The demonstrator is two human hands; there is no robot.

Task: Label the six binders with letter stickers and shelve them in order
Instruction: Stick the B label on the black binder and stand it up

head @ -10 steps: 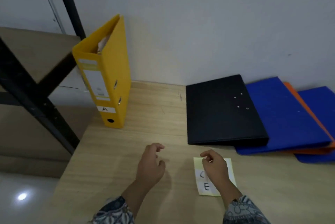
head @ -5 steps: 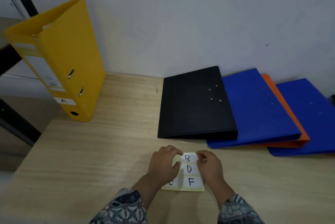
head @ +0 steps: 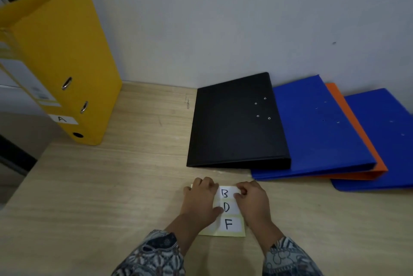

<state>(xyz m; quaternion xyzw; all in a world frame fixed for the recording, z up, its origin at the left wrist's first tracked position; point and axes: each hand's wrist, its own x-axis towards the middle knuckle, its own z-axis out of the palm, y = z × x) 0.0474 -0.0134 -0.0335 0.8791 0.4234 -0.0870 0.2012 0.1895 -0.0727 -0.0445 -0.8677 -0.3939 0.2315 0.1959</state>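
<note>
L hand [head: 201, 202] flat on sticker sheet [head: 221, 233]; R hand [head: 253, 202] seemingly pinches B sticker [head: 224, 193] edge.

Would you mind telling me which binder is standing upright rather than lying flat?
The yellow binder at the left, with an A sticker on its spine. The black binder, left blue binder, orange binder and right blue binder lie flat, overlapping.

A second before, the left grip [head: 201, 204] hovered over the bare surface [head: 107, 186], left of the sheet [head: 230, 230]; it came across and lay on the sheet's left column, hiding the C and E seen then; the right grip [head: 252, 204] slid off the right column, baring B, D and F, and pinched at the B sticker [head: 224, 193]'s right edge; the view swung right, pushing the yellow binder [head: 67, 56] towards the frame's left edge.
</note>
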